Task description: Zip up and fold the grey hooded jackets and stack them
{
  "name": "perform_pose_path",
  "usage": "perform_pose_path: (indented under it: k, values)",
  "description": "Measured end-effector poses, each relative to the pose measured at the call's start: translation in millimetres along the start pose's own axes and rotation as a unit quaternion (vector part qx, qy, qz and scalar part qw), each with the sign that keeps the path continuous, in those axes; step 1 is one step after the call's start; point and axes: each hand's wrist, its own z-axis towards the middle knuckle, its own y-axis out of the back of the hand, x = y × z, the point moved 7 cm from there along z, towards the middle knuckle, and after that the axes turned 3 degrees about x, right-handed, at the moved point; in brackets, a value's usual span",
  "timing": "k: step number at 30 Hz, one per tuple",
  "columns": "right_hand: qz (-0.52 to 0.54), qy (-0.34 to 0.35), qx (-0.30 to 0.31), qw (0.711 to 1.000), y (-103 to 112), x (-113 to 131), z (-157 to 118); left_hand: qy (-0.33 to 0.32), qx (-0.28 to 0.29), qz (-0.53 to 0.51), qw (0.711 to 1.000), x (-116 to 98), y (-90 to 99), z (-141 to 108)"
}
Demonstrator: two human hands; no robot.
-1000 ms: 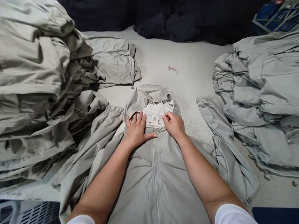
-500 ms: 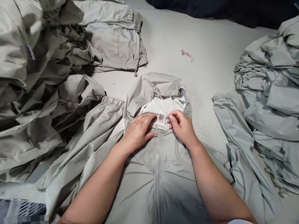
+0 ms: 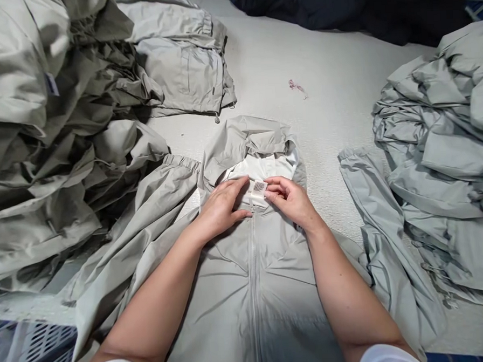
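Observation:
A light grey hooded jacket [image 3: 223, 301] lies front up before me, its zip [image 3: 253, 272] running down the middle. Its hood [image 3: 242, 128] spreads away from me, with the pale lining showing in the neck opening. At the collar sits a small white label [image 3: 260, 189] with dark print. My right hand [image 3: 294, 201] pinches the right edge of this label between thumb and fingers. Flat on the left side of the collar rests my left hand [image 3: 220, 205], fingers stretched and thumb apart, fingertips just left of the label.
Grey garments form a big heap [image 3: 63, 174] at left, and a folded grey garment [image 3: 183, 70] lies behind it. Another grey pile [image 3: 447, 175] stands at right. Dark cloth [image 3: 329, 9] covers the far edge. A pinkish scrap [image 3: 297, 88] lies on the white table [image 3: 320, 58]. A plastic crate [image 3: 43, 342] shows lower left.
My right hand has shifted slightly left and its fingers reach further over the label's edge. The label has tilted and moved a little left. My left hand stays on the collar.

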Motion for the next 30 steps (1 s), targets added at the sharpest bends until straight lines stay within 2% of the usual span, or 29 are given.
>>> perform_pose_path:
  k: [3, 6, 10, 17, 22, 26, 30]
  values:
    - [-0.05, 0.014, 0.024, 0.998, -1, 3, 0, -0.026, -0.001, -0.012, 1.0, -2, 1.1, 0]
    - [-0.116, 0.071, 0.054, 0.989, -3, 13, 0, -0.052, -0.003, -0.029, 0.998, -2, 2.3, 1]
    - [-0.145, 0.123, 0.074, 0.979, -6, 18, -2, -0.045, -0.018, -0.063, 0.997, 2, 5.3, 1]
    - [-0.187, 0.135, 0.066, 0.971, -8, 16, -3, -0.045, -0.007, -0.042, 0.998, 4, 1.4, 1]
    - [-0.17, 0.1, 0.057, 0.979, -3, 20, -3, -0.058, -0.005, -0.01, 0.998, 2, -1.4, 0]
    - [-0.15, 0.074, 0.105, 0.98, 0, 20, -5, -0.059, -0.001, -0.011, 0.998, 3, -2.7, 0]
    - [-0.184, 0.079, 0.145, 0.969, -1, 20, -9, -0.059, -0.003, -0.005, 0.998, 2, -3.3, -1]
